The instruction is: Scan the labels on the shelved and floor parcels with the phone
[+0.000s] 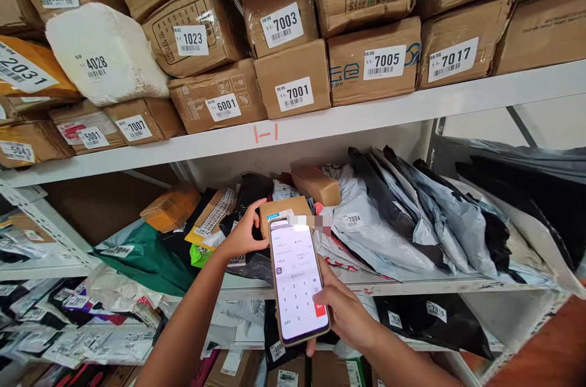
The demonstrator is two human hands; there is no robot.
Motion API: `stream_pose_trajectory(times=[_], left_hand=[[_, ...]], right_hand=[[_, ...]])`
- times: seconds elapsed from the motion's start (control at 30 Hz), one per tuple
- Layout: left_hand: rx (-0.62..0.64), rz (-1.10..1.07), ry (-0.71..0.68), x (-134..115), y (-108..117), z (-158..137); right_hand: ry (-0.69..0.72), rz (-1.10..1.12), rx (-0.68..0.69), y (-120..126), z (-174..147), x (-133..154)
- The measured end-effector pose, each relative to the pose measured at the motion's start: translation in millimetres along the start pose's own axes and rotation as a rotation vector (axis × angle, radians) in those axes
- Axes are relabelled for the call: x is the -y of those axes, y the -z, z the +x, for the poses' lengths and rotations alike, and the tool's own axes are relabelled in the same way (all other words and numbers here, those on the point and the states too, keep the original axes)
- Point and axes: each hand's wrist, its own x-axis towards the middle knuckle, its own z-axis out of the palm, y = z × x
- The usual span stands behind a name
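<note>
The right hand (343, 307) grasps the phone (300, 283), its thumb over the red key at the lower right of the lit keypad, while the left hand (247, 231) appears to pinch the left edge of a small cardboard box (284, 207) just beyond the phone's top end. To do this step well, the box is best held steady and the phone tilted or drawn back a little, since its top end covers part of the box's front and label; the thumb should land squarely on the key, clear of the digits. The box looks closed, so its contents are hidden. The middle shelf (412, 288) beyond the phone holds mostly soft parcels: left of the phone, a green bag (151, 256) and a brown-orange parcel (171, 207); right of it, a pale bag (361, 237) labelled 7004 beside a row of grey and black mailers (425, 210). Above the phone, the upper shelf (366, 109) carries labelled cartons, with box 7001 (293, 79) nearest overhead; below and right of the phone lies a black bag (425, 326) labelled 7016.
</note>
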Motion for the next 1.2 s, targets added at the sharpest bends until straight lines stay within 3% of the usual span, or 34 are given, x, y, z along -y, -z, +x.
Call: stream_pose_trajectory(times=[0.13,0.33,1.2], left_hand=[[0.016,0.002,0.009,-1.0,0.4,-0.6],[0.026,-0.007,0.02,2.7,-0.4,0.2],[0.012,-0.027,0.039,-1.1,0.0,-1.9]], right_hand=[[-0.004,-0.118,0.033,0.7,-3.6,-0.9],[-0.011,-0.243,-0.023,-8.1,-0.5,-4.3],[0.0,-0.262,-0.017,-11.1,-2.0,-2.9]])
